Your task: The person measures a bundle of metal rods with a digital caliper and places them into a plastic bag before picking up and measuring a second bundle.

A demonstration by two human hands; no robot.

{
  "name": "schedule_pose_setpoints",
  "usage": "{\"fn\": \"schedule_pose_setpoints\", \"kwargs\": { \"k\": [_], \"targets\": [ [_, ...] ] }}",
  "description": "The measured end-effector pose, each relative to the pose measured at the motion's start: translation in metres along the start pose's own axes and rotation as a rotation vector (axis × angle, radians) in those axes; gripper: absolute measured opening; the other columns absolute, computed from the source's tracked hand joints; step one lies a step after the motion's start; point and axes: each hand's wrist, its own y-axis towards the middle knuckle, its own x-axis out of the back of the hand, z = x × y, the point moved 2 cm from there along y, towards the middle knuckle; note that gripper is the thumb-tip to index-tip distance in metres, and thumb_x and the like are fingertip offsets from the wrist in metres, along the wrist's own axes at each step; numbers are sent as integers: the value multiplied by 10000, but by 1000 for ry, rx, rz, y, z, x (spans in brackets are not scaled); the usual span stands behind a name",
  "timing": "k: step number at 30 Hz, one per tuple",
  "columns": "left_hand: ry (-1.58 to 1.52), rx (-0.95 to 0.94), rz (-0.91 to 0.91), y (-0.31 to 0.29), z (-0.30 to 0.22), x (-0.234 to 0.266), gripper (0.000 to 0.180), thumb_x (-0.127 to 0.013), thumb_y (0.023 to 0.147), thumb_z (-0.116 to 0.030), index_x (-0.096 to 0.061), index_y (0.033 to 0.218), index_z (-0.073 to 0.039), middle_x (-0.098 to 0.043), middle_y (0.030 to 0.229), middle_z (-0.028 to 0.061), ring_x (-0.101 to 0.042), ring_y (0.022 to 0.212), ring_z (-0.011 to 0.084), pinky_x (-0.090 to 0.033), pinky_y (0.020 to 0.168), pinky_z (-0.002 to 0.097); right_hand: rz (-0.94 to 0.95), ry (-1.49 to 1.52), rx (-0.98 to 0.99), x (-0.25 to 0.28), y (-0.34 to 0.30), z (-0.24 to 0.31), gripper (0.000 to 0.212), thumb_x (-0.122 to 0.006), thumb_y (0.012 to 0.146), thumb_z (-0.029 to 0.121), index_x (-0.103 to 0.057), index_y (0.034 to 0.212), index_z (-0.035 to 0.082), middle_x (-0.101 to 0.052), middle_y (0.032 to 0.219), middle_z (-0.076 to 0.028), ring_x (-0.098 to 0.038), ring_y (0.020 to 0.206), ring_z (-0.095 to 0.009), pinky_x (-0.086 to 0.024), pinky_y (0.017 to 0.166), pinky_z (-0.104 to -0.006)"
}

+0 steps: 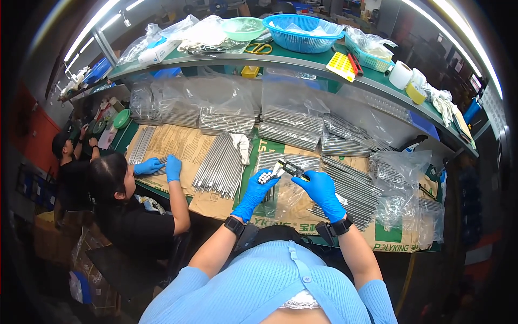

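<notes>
My left hand (254, 195), in a blue glove, is wrapped round a small bundle of metal rods (265, 177) whose round ends face up. In my right hand (321, 190), also gloved, is a digital caliper (292, 169) with a dark display. Its jaws reach to the rod ends; whether they touch a rod is too small to tell. To the right of my hands a wide row of loose metal rods (348, 189) lies on the table, and another row of rods (220, 167) lies to the left, with a white glove (241, 148) on its far end.
Bagged stacks of rods (288, 129) line the back of the table. Above them runs a shelf (216, 58) bearing a blue basket (302, 38), a green basket (244, 28) and scissors (259, 48). At left, a co-worker's gloved hands (162, 166) handle rods. Clear plastic bags (399, 178) lie at right.
</notes>
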Motion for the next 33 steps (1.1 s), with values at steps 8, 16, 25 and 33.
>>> {"fn": "schedule_pose_setpoints", "kwargs": {
  "k": [8, 16, 25, 33],
  "targets": [
    [-14, 10, -4, -5, 0, -2, 245, -688, 778, -58, -595, 1003, -29, -628, 891, 14, -565, 797, 74, -472, 715, 220, -28, -5, 26, 7, -1, 0, 483, -647, 733, 528, -631, 689, 48, -545, 533, -128, -560, 494, -280, -426, 461, -351],
    [-57, -2, 87, -21, -11, 15, 212, -658, 791, -32, -610, 997, -14, -639, 978, 62, -599, 892, 143, -471, 803, 242, -69, 2, 3, 30, 6, 6, 489, -658, 721, 533, -643, 704, 45, -540, 521, -112, -540, 459, -250, -410, 442, -335],
    [386, -411, -50, -18, -5, 12, 270, -715, 730, -45, -611, 975, 1, -614, 1066, 81, -589, 925, 167, -462, 830, 267, -54, 18, 57, 12, 27, 30, 496, -645, 726, 540, -659, 754, 45, -579, 578, -124, -586, 526, -260, -447, 490, -343],
    [71, -133, 14, 10, 2, 6, 236, -727, 729, -69, -605, 925, -20, -609, 932, 43, -572, 833, 127, -473, 759, 253, -188, -48, 157, -16, 31, 37, 503, -630, 721, 519, -621, 672, 18, -575, 588, -155, -604, 567, -302, -477, 520, -374]
  ]
}}
